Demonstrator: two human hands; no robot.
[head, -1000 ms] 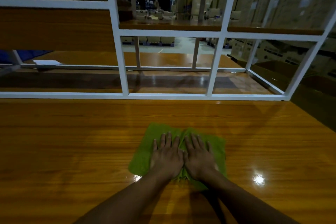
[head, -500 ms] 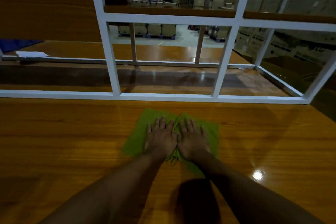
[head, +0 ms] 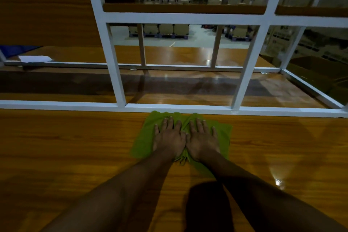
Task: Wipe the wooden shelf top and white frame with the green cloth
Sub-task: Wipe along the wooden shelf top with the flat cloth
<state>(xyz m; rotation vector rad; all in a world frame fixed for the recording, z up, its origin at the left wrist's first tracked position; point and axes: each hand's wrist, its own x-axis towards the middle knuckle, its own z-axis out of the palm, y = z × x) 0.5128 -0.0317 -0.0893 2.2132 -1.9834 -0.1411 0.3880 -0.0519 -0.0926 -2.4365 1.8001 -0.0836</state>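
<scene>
Green cloth (head: 143, 143) touches white frame (head: 79, 104).

A: shelf top (head: 75, 147) finish?
B: wood grain, glossy, glare spot near right.
A: frame (head: 169, 107)?
B: white painted, smooth, looks metal. Cloth (head: 143, 143): green, soft matt fabric, bunched at centre.

left hand (head: 169, 138) beside right hand (head: 203, 138), both on cloth (head: 143, 143), cloth on shelf top (head: 75, 147), far edge against frame (head: 75, 104)
</scene>
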